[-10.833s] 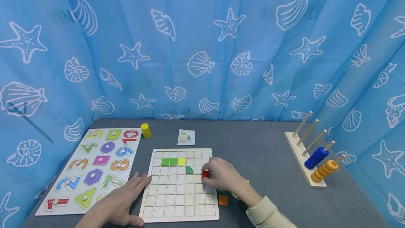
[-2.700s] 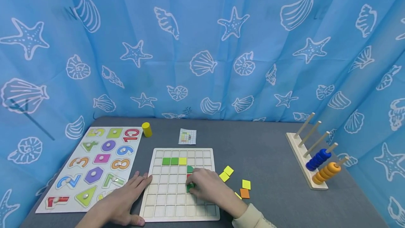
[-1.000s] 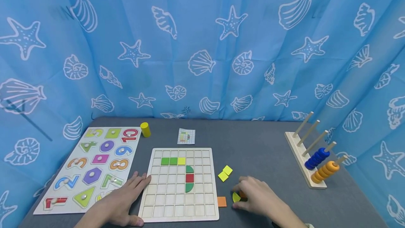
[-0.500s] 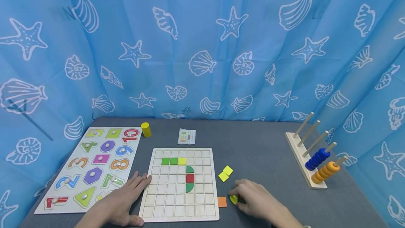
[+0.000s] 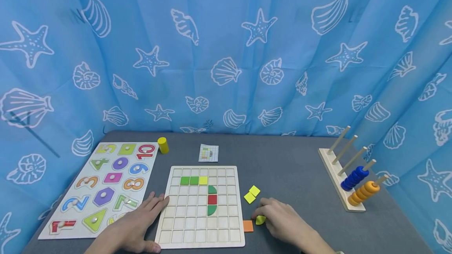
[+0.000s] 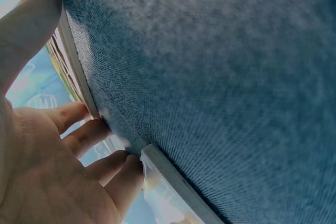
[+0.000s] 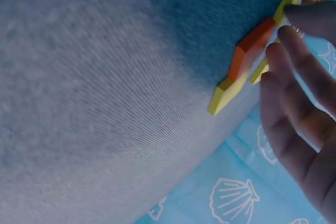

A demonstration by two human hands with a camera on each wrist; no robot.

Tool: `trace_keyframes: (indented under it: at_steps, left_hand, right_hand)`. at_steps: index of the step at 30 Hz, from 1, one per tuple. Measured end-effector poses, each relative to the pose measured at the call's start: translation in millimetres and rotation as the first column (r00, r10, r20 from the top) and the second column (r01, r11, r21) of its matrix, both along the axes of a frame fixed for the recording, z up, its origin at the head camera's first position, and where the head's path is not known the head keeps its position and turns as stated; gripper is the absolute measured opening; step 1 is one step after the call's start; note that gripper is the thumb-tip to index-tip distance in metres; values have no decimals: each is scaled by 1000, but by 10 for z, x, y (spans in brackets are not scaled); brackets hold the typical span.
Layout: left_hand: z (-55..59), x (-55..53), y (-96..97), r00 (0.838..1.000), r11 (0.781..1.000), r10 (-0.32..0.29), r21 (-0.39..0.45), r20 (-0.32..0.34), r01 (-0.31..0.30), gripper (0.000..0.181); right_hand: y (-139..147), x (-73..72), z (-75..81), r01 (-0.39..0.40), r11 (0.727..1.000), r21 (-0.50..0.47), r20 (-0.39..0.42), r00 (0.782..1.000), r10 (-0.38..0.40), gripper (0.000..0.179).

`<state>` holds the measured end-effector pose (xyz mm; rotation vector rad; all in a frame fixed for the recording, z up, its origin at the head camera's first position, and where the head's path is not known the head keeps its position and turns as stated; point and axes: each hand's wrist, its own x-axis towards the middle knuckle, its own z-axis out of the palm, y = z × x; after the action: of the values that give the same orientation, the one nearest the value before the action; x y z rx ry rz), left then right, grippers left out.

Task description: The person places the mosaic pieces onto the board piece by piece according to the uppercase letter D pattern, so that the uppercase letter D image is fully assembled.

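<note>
The biggest thing is a blue cloth curtain [image 5: 226, 46] with white shells and starfish, standing behind a bench [image 5: 282, 160] covered in grey woven cloth. On its left lies a pale number board [image 5: 118, 189]; the left hand and forearm hide its lower right corner. Next comes a wooden grid board [image 5: 176, 222] with square cells, and at the far right a bead rack [image 5: 330, 169] with round pegs. The left hand [image 5: 135, 222] lies palm down, fingers extended, touching the grid board's left edge and grasping nothing. The right hand [image 5: 280, 218] is bent low over the bench, its fingers partly closed, around a rounded yellow piece [image 5: 260, 220] just beside the grid board; I cannot tell whether they grip it. Under this hand, the right wrist view shows an orange tile [image 7: 254, 45] touching a yellow tile [image 7: 226, 95]. Behind the grid board is a paper card [image 5: 208, 153], its small print hard to read. The smallest are flat, smooth pieces: a red square [image 5: 212, 199] between two green quarter-rounds [image 5: 212, 189].
</note>
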<state>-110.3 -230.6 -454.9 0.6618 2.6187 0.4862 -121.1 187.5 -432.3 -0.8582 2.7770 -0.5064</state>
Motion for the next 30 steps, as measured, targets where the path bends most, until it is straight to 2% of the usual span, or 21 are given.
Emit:
trace_keyframes:
  at_steps: [7,15,19,23,26,30]
  left_hand:
    - [-2,3,-8,1000,1000,4,15,16,-4,122]
    - [-1,9,-11,1000,1000,0,12,12,0,121]
    - [-7,11,-17,1000,1000,-4,11,3,4,121]
    - [-15,11,-17,1000,1000,-12,10,-15,12,121]
    - [-14,13,-10,1000,1000,-13,7,-18,13,121]
    - [-5,11,1,1000,1000,-4,-2,-7,4,122]
  right_hand:
    - [11,9,-1,38,998,55,25,999,-39,24]
    - [-24,30,-26,61,996,63,-31,998,-59,22]
    - [-64,12,-20,97,989,115,-39,995,-93,25]
    - [-87,-9,-22,135,980,144,-51,990,-128,21]
    - [-78,-9,-25,113,986,120,-47,993,-108,17]
    - [-60,-1,-24,69,993,93,-50,997,-65,21]
